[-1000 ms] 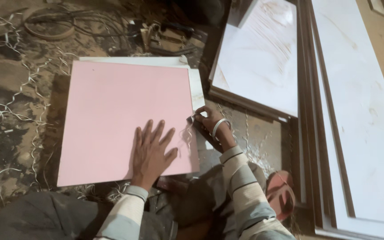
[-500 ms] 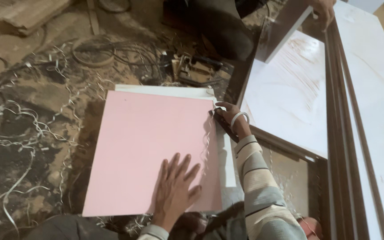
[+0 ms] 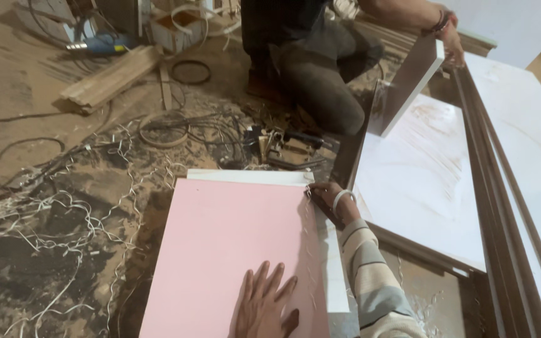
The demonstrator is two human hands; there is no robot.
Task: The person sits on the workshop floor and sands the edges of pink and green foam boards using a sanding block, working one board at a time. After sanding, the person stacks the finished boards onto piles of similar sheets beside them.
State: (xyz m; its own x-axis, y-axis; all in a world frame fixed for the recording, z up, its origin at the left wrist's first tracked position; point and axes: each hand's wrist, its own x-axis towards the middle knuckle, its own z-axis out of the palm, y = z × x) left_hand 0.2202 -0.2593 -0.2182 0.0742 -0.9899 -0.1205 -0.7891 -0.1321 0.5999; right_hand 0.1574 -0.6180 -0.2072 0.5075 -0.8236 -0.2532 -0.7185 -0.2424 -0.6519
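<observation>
Left hand (image 3: 264, 307) pressing flat, fingers spread, on pink laminate sheet (image 3: 233, 250) covering white board (image 3: 333, 275) beneath both hands. Right hand (image 3: 328, 195) working at sheet's far right corner; grip hidden, cannot tell if pinching. Sheet looking thin, light, flexible, slick; probably best held by edges. Co-worker's hand (image 3: 452, 47) beyond steadying upright panel (image 3: 408, 84).
</observation>
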